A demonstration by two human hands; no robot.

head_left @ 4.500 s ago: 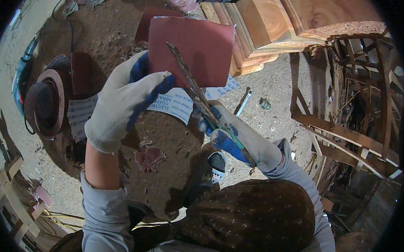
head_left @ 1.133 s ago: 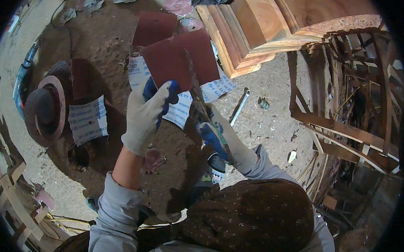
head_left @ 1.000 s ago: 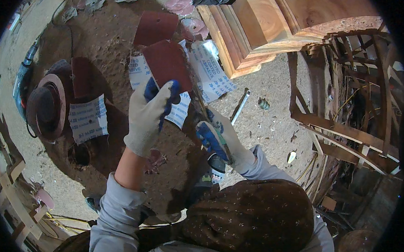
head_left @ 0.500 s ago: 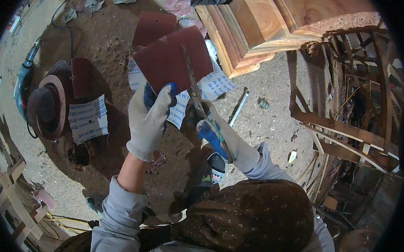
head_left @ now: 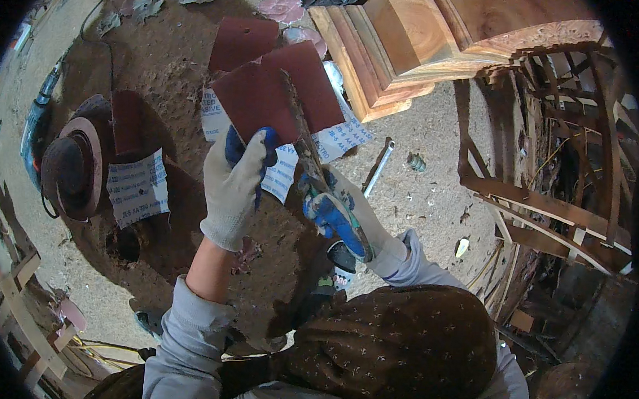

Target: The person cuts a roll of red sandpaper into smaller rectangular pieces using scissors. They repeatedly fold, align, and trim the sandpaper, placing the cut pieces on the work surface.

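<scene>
Dark-red matte sandpaper sheet (head_left: 256, 91), roughly rectangular, raised over loose papers (head_left: 279, 174), long axis slanting up rightward; left hand (head_left: 235, 184) pinching lower edge; right hand (head_left: 340, 213) gripping rough stick-like tool (head_left: 306, 144), tip up-left across sheet

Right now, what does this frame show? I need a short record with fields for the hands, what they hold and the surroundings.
Left hand: gloved, gripping a dark red sheet at its near edge
Right hand: gloved, gripping a long worn tool
Tool position: narrow end overlaps the sheet in view
Contact: cannot tell whether it touches the sheet
Beyond the sheet: a second red sheet
Left side: round wheel-like object, blue corded tool
Upper right: stepped wooden piece
</scene>
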